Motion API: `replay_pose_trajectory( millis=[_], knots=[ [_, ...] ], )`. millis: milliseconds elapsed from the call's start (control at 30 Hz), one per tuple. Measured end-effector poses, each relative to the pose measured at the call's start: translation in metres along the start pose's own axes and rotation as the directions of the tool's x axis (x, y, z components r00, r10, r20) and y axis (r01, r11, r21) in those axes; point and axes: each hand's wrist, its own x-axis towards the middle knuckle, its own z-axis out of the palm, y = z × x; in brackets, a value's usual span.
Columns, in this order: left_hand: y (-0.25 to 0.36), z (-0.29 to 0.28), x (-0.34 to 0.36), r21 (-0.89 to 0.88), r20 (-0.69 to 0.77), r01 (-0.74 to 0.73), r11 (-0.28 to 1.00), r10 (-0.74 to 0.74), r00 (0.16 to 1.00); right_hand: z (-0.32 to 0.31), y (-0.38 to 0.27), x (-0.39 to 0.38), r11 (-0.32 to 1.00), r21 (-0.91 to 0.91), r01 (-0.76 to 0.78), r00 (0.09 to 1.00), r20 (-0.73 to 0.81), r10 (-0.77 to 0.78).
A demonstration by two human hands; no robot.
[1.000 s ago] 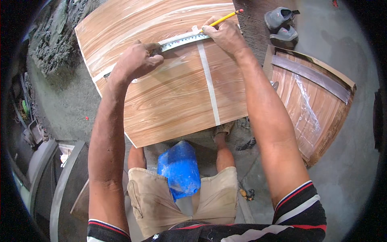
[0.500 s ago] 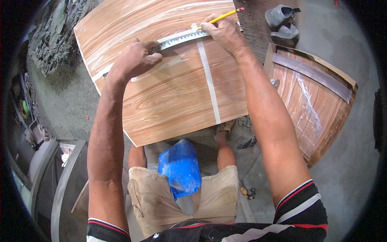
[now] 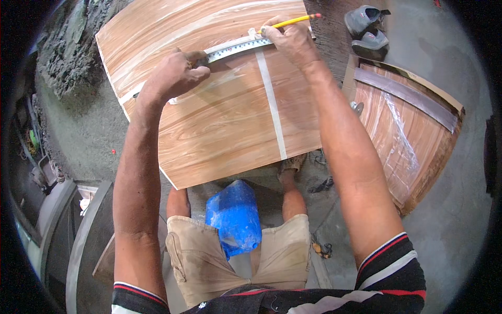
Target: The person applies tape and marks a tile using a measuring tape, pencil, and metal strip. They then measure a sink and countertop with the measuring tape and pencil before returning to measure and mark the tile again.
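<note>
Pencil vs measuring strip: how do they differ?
Colour: the pencil is yellow with a reddish end; the measuring strip is white with dark marks.
Shape: the pencil is a slim stick, the measuring strip a wider, flat band.
Handling: the pencil is held slanted in the right hand; the measuring strip runs across the wood-grain panel, with the left hand at its left end.
Shared: both are long and narrow.

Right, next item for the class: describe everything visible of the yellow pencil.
The yellow pencil is slim and straight, apparently wooden, with a reddish eraser-like end. It slants through the right grip, eraser end toward the picture's upper right, writing end leftward over the wood-patterned board, near the measuring strip. Whether its point touches the board is too small to tell.
</note>
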Motion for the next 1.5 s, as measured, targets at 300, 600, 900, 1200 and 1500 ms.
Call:
replay_pose_trajectory(
  millis=[300,600,900,1200,1500],
  knots=[
    [-0.001,0.03,-0.041,-0.065,-0.218,-0.286,0.956,0.266,0.939,-0.051,-0.01,-0.095,0.594,0.776,0.213,0.737,-0.527,0.424],
    [0.001,-0.009,-0.026,-0.139,-0.523,0.045,0.989,-0.112,0.845,-0.04,0.016,-0.25,0.531,0.829,-0.178,0.601,-0.336,0.726],
    [-0.048,-0.019,0.075,0.425,-0.681,0.084,0.901,0.257,0.685,-0.008,0.031,-0.378,0.619,0.565,-0.545,0.605,-0.246,0.757],
    [-0.054,0.057,-0.15,0.332,-0.648,0.062,0.941,0.18,0.74,-0.085,0.016,-0.528,0.428,0.675,-0.6,0.503,-0.097,0.859],
    [-0.038,0.156,-0.529,0.201,0.028,0.678,0.707,-0.696,0.717,-0.232,0.049,-0.551,0.754,0.307,-0.58,0.735,-0.201,0.648]
  ],
)
